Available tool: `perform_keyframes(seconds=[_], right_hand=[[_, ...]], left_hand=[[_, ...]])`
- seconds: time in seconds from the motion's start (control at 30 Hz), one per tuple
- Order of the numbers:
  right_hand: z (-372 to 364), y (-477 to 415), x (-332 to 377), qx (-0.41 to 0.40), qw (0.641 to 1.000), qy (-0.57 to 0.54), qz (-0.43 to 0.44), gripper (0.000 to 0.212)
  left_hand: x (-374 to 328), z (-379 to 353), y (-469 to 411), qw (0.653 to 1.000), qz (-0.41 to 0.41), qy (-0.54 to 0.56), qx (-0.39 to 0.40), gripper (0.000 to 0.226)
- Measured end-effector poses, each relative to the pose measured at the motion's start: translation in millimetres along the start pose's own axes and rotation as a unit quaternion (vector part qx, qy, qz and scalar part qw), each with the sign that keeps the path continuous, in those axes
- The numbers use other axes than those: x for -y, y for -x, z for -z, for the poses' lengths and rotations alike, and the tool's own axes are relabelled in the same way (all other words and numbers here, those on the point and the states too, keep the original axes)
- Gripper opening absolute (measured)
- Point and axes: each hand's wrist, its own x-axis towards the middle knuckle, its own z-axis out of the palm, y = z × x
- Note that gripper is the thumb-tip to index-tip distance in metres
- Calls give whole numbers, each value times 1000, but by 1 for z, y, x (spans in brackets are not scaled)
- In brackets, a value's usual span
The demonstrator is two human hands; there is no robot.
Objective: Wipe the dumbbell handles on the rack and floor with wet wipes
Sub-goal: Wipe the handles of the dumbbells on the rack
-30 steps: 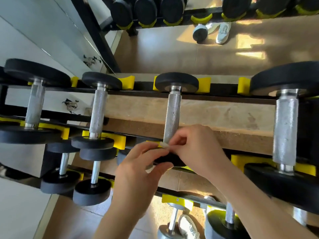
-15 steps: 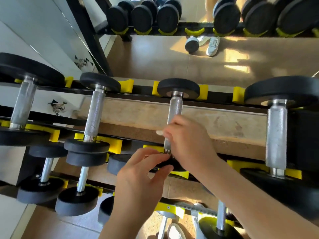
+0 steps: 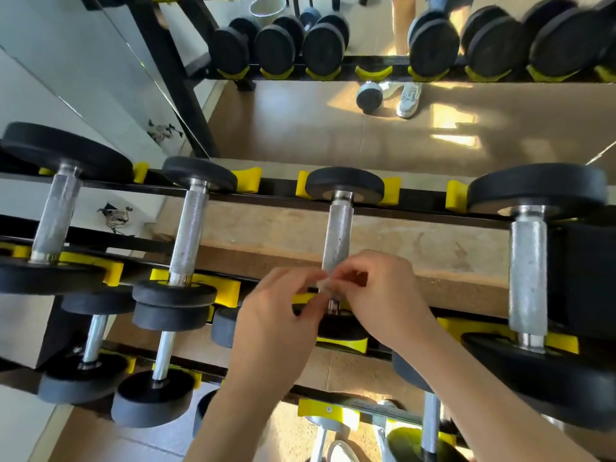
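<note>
left hand pinches wipe | right hand pinches same wipe | wipe blurred, against near end of handle | dumbbell on rack

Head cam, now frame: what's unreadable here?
All head view.
1. wet wipe: tiny, blurred; right hand pinches it, left hand contact unclear.
2. handle: lower end hidden by both hands.
3. rightmost dumbbell: plates cut by right edge.
4. far dumbbells, top right: motion-blurred.

Black dumbbell heads, knurled silver handles, yellow rack cradles.
</note>
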Motion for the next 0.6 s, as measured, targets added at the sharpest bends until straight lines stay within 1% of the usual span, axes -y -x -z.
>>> perform_keyframes(seconds=[0.03, 0.07, 0.1, 0.13, 0.2, 0.23, 0.27, 0.33, 0.43, 0.47, 0.5, 0.53, 0.57, 0.6], right_hand=[[3, -1, 1, 18, 997, -55, -45, 7], [7, -1, 2, 30, 987, -134, -86, 10], [12, 0, 3, 35, 966, -225, -125, 11], [17, 2, 3, 33, 933, -318, -164, 12], [26, 7, 4, 21, 849, -474, -232, 13], [29, 10, 5, 13, 821, -512, -254, 15], [32, 14, 9, 8, 805, -529, -268, 18], [38, 21, 19, 7, 790, -547, -278, 22], [58, 33, 38, 12, 764, -582, -278, 16], [66, 39, 45, 12, 757, -592, -276, 12], [74, 46, 53, 15, 758, -593, -271, 10], [81, 53, 61, 19, 773, -578, -260, 13], [86, 62, 70, 29, 807, -534, -249, 19], [90, 71, 79, 46, 856, -459, -232, 26]], left_hand=[[-4, -1, -9, 1000, 1, 13, 15, 21], [-9, -3, -18, 999, 11, 34, 37, 22], [-15, -5, -24, 996, 32, 65, 57, 22], [-20, -7, -27, 990, 62, 105, 69, 22], [-27, -8, -25, 972, 117, 189, 74, 24], [-31, -7, -22, 963, 135, 220, 76, 26], [-35, -4, -17, 954, 151, 247, 78, 24], [-45, 7, -9, 933, 181, 296, 96, 18], [-57, 27, -1, 908, 219, 324, 154, 9], [-60, 35, 2, 904, 224, 320, 172, 15], [-62, 43, 6, 901, 226, 325, 179, 23], [-67, 52, 10, 894, 229, 343, 172, 27], [-73, 60, 15, 880, 237, 381, 156, 23], [-81, 68, 21, 858, 243, 432, 136, 16]])
